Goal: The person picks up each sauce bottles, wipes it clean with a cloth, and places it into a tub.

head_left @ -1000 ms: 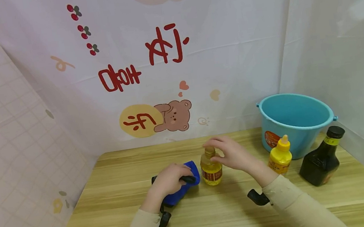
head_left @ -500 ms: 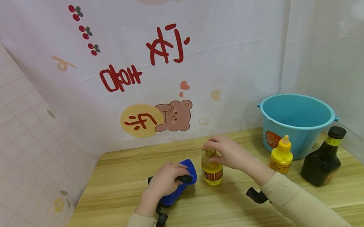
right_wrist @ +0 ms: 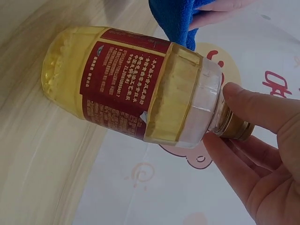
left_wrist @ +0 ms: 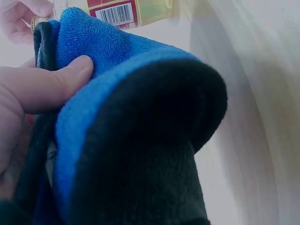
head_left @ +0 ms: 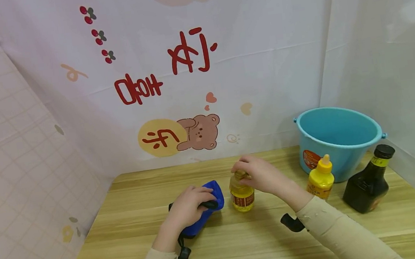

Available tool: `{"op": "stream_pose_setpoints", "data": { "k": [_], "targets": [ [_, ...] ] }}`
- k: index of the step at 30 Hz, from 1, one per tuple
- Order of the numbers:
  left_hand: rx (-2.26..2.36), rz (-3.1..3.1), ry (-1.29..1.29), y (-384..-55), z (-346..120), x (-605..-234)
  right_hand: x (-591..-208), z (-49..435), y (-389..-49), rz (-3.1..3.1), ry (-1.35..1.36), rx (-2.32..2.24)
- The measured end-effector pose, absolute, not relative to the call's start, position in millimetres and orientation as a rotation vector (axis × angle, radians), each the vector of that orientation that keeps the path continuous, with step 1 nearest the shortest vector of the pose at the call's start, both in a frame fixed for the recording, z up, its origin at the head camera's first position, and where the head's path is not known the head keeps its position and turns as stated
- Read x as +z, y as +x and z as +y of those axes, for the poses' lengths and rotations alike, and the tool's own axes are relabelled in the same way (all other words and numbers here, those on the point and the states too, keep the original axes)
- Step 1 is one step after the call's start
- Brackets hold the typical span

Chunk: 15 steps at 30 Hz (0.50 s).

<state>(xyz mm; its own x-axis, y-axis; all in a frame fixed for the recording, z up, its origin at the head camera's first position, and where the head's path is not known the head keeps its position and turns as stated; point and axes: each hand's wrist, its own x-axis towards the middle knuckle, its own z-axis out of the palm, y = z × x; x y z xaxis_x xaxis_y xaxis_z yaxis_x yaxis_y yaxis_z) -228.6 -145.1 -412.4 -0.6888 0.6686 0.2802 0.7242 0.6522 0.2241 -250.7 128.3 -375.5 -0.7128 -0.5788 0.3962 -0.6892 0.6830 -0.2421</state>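
In the head view my left hand point(head_left: 187, 207) holds a folded blue cloth point(head_left: 216, 191) with dark edging, close to the left of an oil bottle point(head_left: 243, 199). The left wrist view shows the thumb point(left_wrist: 77, 75) pressed on the fuzzy blue cloth point(left_wrist: 117, 51), whose black-edged fold curls open toward the camera. My right hand point(head_left: 261, 174) grips the bottle by its neck. Thumb and fingers of that hand meet around the neck and gold cap point(right_wrist: 236, 129) in the right wrist view. Yellow oil and a red label show on the bottle point(right_wrist: 154, 93), which stands upright on the table.
At the back right is a light blue bucket point(head_left: 308, 141). In front of it stand a yellow squeeze bottle point(head_left: 319, 180) and a dark sauce bottle point(head_left: 366, 187) with a black cap. A printed white curtain point(head_left: 263, 75) hangs behind the wooden table point(head_left: 133, 190).
My left hand and the cloth have shifted slightly left, away from the bottle. The right fingers, blurred a second ago, now lie still around the bottle's neck. The bottle stays in place.
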Motion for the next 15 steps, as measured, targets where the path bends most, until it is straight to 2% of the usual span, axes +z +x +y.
{"op": "stream_pose_setpoints", "data": {
  "k": [15],
  "targets": [
    [-0.507,-2.660,-1.151,-224.5,-149.9,-414.9,-378.6,131.3,-248.8,-2.563,0.997,0.574]
  ]
}}
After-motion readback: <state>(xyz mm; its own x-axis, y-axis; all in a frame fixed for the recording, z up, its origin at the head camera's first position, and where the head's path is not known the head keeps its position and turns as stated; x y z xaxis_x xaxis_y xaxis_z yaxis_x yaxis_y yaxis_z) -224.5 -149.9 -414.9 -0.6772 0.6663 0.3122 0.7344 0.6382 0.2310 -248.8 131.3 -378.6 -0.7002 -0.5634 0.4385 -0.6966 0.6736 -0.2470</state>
